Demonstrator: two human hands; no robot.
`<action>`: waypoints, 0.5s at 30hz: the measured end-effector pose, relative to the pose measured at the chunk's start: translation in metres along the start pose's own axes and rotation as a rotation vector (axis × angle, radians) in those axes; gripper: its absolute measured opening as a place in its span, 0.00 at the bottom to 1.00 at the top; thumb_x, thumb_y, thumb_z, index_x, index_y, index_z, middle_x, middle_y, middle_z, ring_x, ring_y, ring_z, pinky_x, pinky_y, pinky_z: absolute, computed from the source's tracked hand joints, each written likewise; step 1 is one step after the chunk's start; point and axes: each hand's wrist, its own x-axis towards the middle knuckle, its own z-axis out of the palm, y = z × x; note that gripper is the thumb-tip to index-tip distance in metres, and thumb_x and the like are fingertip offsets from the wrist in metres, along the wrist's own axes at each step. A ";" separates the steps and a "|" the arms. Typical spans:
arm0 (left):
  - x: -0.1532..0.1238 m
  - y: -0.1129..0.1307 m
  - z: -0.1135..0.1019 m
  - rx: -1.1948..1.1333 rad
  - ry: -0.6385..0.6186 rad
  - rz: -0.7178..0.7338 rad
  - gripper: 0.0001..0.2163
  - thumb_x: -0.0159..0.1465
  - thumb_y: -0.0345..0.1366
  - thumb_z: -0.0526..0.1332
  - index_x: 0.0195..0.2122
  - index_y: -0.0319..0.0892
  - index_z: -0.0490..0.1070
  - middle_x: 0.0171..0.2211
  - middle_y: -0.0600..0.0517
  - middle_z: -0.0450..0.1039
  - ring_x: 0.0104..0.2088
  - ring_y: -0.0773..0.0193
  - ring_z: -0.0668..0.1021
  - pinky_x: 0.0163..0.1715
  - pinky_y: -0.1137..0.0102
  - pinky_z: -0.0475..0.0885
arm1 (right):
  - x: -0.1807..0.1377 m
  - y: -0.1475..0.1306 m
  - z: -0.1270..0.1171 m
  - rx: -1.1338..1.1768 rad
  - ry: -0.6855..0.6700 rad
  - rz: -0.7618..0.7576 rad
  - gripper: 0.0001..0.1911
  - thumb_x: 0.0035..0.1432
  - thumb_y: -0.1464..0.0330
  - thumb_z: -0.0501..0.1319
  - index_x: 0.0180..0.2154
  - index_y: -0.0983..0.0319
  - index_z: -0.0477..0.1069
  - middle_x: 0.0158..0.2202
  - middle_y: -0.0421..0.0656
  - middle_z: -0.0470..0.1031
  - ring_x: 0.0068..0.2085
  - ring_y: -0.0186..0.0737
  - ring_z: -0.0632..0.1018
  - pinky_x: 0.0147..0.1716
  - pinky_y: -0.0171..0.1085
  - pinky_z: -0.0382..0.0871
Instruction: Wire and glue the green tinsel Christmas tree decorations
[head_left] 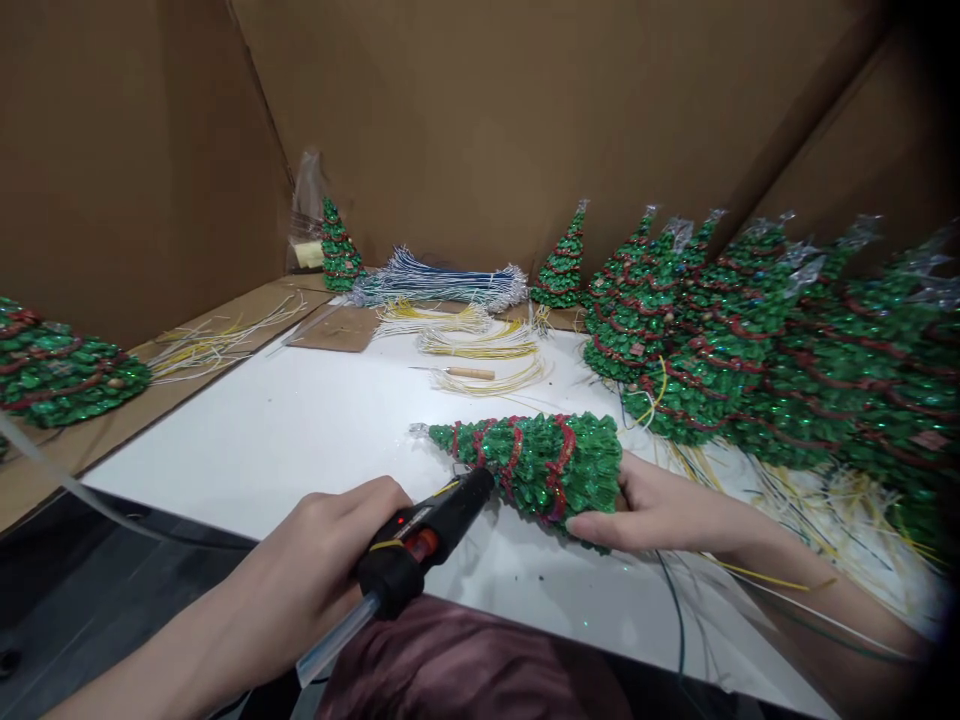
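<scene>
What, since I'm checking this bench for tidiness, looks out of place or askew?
Mainly the wires at right: they sprawl in a tangle around the bases of the standing trees, unlike the neater yellow-and-white bundles behind. A few dark specks dot the white tabletop. The held tree shows no clear damage.

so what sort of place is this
Likely a craft workshop: the left hand holds what looks like a glue gun, several similar decorated trees crowd the right side, and bundled wires lie toward the back.
</scene>
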 end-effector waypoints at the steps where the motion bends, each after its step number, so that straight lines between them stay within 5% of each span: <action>1: 0.000 0.001 -0.001 -0.004 0.001 -0.002 0.06 0.62 0.34 0.47 0.33 0.43 0.62 0.27 0.56 0.65 0.24 0.70 0.67 0.24 0.76 0.57 | 0.000 0.001 0.000 0.002 0.005 0.000 0.31 0.53 0.58 0.61 0.55 0.66 0.62 0.46 0.49 0.73 0.46 0.46 0.74 0.44 0.40 0.70; 15: 0.000 0.011 -0.004 0.024 0.050 -0.029 0.08 0.63 0.37 0.46 0.29 0.42 0.58 0.22 0.57 0.61 0.21 0.71 0.64 0.21 0.76 0.54 | -0.001 0.000 0.000 0.008 -0.003 0.002 0.28 0.53 0.59 0.60 0.53 0.66 0.64 0.45 0.48 0.73 0.44 0.43 0.74 0.42 0.38 0.71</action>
